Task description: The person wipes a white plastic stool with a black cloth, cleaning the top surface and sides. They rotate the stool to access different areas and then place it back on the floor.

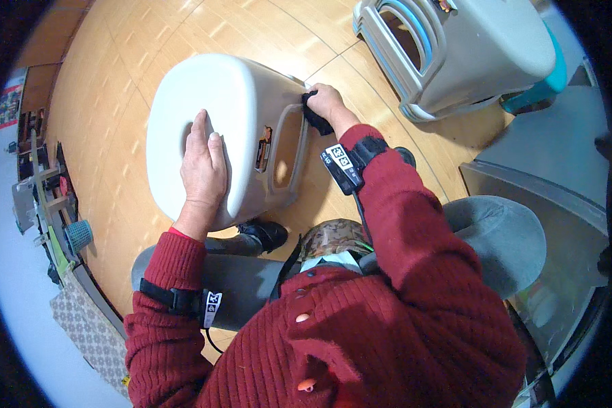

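A white plastic stool (245, 148) stands on the floor before me, with a hand slot in its rounded seat and a small sticker on its side. My left hand (203, 166) lies on the seat beside the slot, fingertips at the slot's edge; it does not grasp the stool. In my right hand (326, 104) is a black cloth (317, 118), held at the lower edge of the stool's leg on the right. The fingers of that hand are partly hidden by the cloth.
Nested plastic stools (469, 56) stand at the upper right, a teal container (553, 76) beside them. A grey plastic bin or box (535, 173) is at my right. Along the left wall are a patterned cloth (89, 326), a small teal basket (79, 235) and other items.
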Available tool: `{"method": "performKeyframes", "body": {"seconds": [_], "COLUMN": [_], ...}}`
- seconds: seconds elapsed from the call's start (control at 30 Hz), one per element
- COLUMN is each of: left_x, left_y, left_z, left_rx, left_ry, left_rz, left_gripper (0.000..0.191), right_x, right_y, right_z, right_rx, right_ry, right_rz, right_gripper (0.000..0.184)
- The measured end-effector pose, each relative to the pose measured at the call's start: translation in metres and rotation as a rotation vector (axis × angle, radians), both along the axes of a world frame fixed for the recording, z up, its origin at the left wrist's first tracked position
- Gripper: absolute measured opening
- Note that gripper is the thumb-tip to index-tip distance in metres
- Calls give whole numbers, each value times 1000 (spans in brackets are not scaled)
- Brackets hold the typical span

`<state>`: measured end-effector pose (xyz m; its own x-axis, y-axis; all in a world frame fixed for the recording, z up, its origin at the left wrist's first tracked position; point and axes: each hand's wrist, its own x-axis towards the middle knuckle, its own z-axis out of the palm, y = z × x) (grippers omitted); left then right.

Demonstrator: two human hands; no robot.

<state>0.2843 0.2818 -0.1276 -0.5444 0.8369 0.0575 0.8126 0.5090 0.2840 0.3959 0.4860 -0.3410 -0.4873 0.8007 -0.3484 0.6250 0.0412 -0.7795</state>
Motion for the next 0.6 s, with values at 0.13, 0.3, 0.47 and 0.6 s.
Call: {"method": "performKeyframes", "body": {"seconds": [0.13, 0.3, 0.47, 0.6], "left_x": [-1, -3, -10, -16], "left_y": [2, -1, -1, 7], "left_z": [0, -2, -5, -8], "left_rx": [6, 49, 60, 106], "left_ry": [28, 36, 6, 20], "left_rz": [-11, -29, 3, 40], "left_gripper": [47, 47, 47, 46], "right_x": [3, 13, 19, 17], "right_y": [-3, -34, -65, -84], "right_z": [17, 73, 129, 155], "right_rx": [-44, -40, 37, 118], "right_ry": [29, 212, 324, 322], "right_rz": [-4, -106, -105, -118], "right_gripper": [27, 19, 21, 25]}}
